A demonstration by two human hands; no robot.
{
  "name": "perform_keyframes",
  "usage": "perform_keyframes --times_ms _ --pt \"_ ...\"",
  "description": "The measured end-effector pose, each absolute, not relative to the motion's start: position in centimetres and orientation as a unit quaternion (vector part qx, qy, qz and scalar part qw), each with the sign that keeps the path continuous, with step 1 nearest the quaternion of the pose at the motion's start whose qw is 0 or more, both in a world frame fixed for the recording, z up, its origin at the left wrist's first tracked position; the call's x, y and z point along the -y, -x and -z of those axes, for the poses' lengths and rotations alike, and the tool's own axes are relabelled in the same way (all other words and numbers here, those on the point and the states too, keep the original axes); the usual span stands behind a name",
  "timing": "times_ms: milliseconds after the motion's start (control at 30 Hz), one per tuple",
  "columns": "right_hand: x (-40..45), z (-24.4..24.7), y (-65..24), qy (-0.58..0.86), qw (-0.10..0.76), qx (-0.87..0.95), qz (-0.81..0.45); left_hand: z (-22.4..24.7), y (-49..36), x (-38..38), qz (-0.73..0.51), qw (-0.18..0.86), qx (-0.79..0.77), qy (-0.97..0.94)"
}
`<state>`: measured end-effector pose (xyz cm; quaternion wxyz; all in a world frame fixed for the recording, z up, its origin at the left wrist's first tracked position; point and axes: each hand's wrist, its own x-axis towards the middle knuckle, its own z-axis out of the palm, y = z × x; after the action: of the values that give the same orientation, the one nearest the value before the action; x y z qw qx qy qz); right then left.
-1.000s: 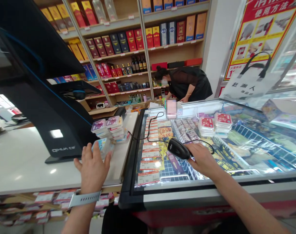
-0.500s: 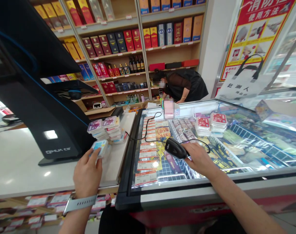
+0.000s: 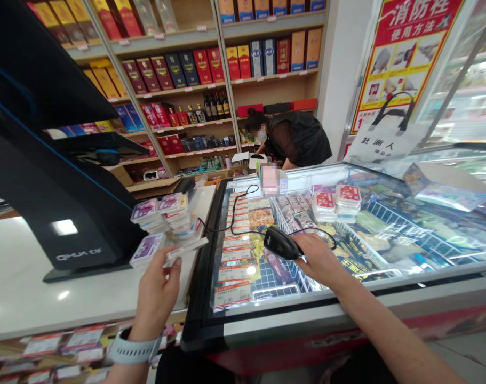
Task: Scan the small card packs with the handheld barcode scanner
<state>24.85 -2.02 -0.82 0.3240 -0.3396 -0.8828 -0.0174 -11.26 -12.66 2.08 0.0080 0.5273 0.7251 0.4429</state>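
Observation:
My left hand [image 3: 157,288] is raised above the white counter [image 3: 34,298] and grips flat plastic-wrapped packs, one with a purple label [image 3: 147,249], tilted up between fingers and thumb. Just behind it stand two stacks of similar packs [image 3: 174,216], close to my fingertips but apart from them. My right hand [image 3: 318,260] is over the glass lid of a chest freezer [image 3: 243,277], shut around a black handheld barcode scanner [image 3: 279,243]. The scanner's thin black cable [image 3: 237,213] loops across the glass.
A black checkout terminal [image 3: 54,181] stands at the counter's left. Two more stacks of packs [image 3: 336,202] sit on the freezer's wire basket. At the back, a co-worker [image 3: 294,140] bends beside shelves of boxed liquor and bottles [image 3: 226,69]. A red poster [image 3: 403,53] hangs at right.
My left hand has lifted the pack off the counter and tilted it up. My right hand and scanner hold steady relative to the freezer, while the view has drifted slightly.

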Motion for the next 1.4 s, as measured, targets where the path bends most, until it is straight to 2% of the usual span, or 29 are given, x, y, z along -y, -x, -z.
perform_keyframes --times_ms 133,233,333,433,800,1033,1400 --pt "2.1 0.8 -24.9 0.347 0.314 0.884 0.011 -1.3 9.1 11.2 -0.585 0.230 -0.625 -0.462" --pt "2.0 0.8 -24.9 0.348 0.310 0.884 0.009 -1.3 7.3 10.3 -0.657 0.394 -0.547 -0.339" --pt "2.0 0.9 -25.0 0.348 0.307 0.886 0.004 -1.7 5.9 9.7 -0.661 0.510 -0.492 -0.246" --pt "1.9 1.0 -25.0 0.348 0.306 0.886 0.003 -1.9 5.1 9.3 -0.642 0.581 -0.441 -0.236" --pt "2.0 0.7 -25.0 0.352 0.304 0.885 0.007 -1.2 3.9 8.1 -0.611 0.645 -0.367 -0.275" --pt "2.0 0.9 -25.0 0.351 0.310 0.883 0.004 -2.4 3.9 7.5 -0.591 0.725 -0.290 -0.200" --pt "1.8 1.1 -25.0 0.356 0.310 0.882 0.004 -1.3 4.4 5.6 -0.596 0.748 -0.239 -0.167"
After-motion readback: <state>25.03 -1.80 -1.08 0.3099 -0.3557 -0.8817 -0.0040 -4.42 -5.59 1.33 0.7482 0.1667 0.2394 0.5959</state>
